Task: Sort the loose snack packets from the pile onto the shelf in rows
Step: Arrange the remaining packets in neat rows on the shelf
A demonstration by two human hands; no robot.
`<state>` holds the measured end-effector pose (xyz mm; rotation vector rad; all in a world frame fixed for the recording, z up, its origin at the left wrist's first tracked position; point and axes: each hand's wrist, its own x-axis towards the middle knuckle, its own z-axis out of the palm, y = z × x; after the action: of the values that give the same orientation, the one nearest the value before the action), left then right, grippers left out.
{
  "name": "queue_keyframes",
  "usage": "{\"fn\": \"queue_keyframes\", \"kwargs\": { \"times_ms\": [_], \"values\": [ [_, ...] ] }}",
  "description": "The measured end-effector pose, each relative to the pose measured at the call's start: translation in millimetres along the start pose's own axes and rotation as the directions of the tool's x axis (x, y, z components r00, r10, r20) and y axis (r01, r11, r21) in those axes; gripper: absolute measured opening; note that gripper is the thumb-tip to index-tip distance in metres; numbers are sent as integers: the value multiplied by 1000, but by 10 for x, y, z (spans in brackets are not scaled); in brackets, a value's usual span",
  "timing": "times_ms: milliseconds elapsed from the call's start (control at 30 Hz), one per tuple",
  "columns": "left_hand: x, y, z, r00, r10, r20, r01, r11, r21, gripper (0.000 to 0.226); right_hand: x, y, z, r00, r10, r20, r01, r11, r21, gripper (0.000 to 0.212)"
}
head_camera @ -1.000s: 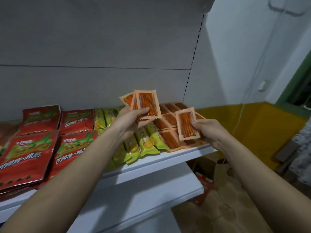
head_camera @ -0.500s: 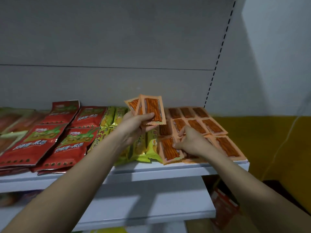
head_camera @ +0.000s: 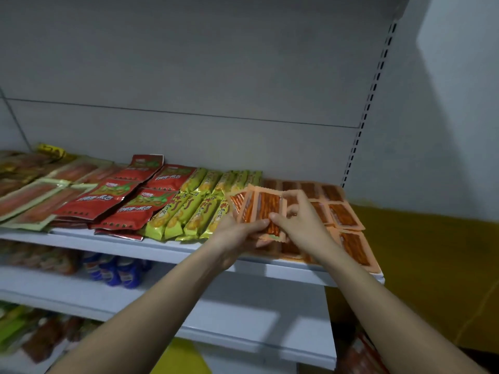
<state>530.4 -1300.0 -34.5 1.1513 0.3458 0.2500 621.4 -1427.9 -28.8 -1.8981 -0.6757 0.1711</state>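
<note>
The left hand (head_camera: 237, 233) is gripping a small fan of orange snack packets (head_camera: 259, 209) from below, thumb lying across the front one. The right hand (head_camera: 299, 220) is meeting it, thumb and fingers pinching that front packet's right edge. How many packets the fan is holding cannot be told; at least two are showing. Just behind and right of the hands, matching orange packets (head_camera: 343, 214) are lying in rows on the shelf (head_camera: 162, 248), partly hidden by the right forearm. Left of the hands, yellow-green bars (head_camera: 189, 214) are lying, then red packets (head_camera: 108, 198) with unreadable white lettering.
</note>
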Motion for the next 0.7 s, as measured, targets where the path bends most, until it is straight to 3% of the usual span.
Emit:
{"fn": "queue_keyframes", "kwargs": {
  "times_ms": [167, 300, 400, 533, 633, 700],
  "values": [
    [-127, -119, 38, 1000, -10, 22, 11, 998, -66, 24, -56, 130, -139, 1000, 10, -10, -10, 1000, -18, 36],
    [-141, -67, -63, 979, 66, -192, -60, 998, 37, 16, 4, 252, -395, 988, 21, -152, -56, 972, -228, 30],
    [-122, 19, -112, 952, 126, -280, -112, 992, 63, 10, 33, 304, -435, 989, 99, -108, -131, 929, -346, 28],
    [-83, 87, -80, 945, 132, -301, -124, 991, 43, 9, 76, 250, -360, 977, 206, -50, -210, 904, -372, 24],
    [-52, 97, -46, 943, 133, -304, -131, 991, 27, 11, 80, 233, -296, 971, 240, -19, -218, 842, -493, 32],
    [-14, 109, -31, 945, 139, -297, -142, 990, 13, 14, 57, 225, -246, 980, 197, -16, -163, 762, -627, 51]
  ]
}}
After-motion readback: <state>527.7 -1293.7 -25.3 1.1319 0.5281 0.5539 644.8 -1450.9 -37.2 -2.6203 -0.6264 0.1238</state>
